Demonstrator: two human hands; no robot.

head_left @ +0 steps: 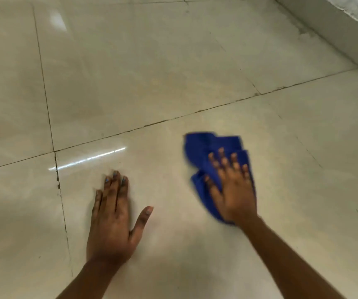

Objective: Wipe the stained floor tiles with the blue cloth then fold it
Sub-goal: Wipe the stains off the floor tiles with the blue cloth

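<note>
The left hand lay flat on the floor tiles, fingers straight and thumb out, holding nothing. It sat left of the blue cloth, likely to prop the person up while they leaned down. The right hand pressed down on the blue cloth with straight, spread fingers, so it could push the cloth across the tile. The cloth was bunched, not folded, and looked blurred. A pale wall stood far beyond the cloth, to its right.
</note>
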